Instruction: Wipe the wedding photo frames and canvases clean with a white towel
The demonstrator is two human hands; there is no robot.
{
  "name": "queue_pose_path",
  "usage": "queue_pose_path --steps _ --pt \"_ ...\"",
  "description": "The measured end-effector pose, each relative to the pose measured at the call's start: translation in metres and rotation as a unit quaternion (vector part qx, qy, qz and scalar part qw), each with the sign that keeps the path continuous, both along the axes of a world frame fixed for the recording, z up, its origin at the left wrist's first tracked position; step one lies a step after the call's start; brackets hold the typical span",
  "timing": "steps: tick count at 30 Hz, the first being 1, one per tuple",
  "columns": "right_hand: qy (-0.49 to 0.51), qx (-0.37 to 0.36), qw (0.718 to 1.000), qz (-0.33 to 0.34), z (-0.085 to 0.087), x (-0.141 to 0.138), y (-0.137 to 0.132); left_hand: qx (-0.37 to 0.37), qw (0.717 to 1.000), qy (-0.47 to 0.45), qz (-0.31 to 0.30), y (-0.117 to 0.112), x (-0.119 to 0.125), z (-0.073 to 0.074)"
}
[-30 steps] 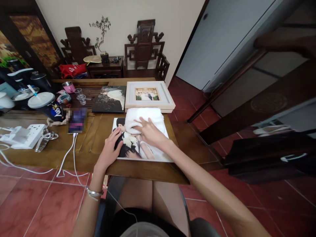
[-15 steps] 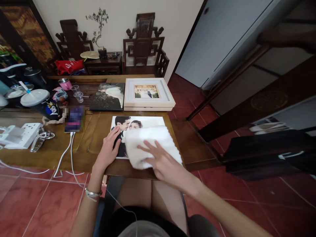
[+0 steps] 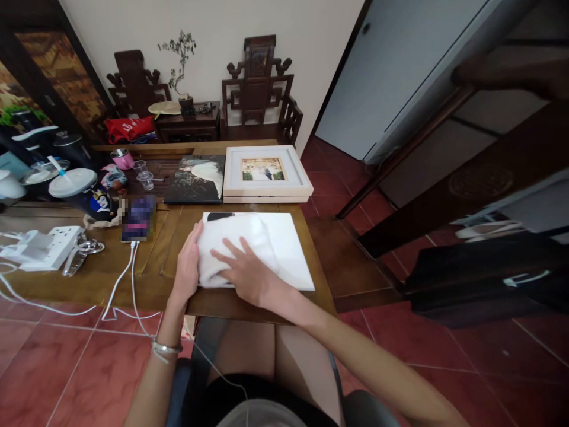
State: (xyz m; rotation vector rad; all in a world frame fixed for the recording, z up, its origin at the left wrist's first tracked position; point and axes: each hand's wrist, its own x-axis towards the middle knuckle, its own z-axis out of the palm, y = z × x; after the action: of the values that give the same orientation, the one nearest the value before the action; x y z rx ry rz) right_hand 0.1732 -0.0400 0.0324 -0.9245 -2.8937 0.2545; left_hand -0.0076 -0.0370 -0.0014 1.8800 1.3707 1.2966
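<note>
A flat white rectangular photo panel (image 3: 288, 246) is lying near the front and right edges of a brown wooden table (image 3: 162, 270), wood showing around it. The right hand (image 3: 246, 270), fingers splayed, is resting on a fluffy white cloth (image 3: 249, 228) atop it; the left hand (image 3: 188, 264), fingers together, is flanking its left edge.

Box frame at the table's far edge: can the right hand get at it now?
Probably yes: the right hand lies spread on the white cloth over the photo panel, with nothing upright between it and the box frame.
</note>
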Motion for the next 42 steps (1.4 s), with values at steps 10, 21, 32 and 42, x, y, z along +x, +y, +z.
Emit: queue_pose_path --steps 10,21,32,42 --pt "0.106 -0.033 0.991 -0.071 0.001 0.097 -0.044 -0.031 0.988 0.146 -0.051 0.005 0.005 -0.001" --pt "0.168 -0.023 0.973 -0.159 -0.005 0.106 0.0 -0.034 0.983 0.166 -0.075 0.009 0.004 -0.001" --pt "0.216 -0.122 0.965 -0.084 0.022 -0.02 0.092 -0.013 0.982 0.184 -0.04 0.014 0.002 -0.005" --pt "0.204 -0.058 0.965 -0.152 0.001 0.044 0.074 -0.02 0.984 0.168 -0.046 0.012 0.005 -0.005"
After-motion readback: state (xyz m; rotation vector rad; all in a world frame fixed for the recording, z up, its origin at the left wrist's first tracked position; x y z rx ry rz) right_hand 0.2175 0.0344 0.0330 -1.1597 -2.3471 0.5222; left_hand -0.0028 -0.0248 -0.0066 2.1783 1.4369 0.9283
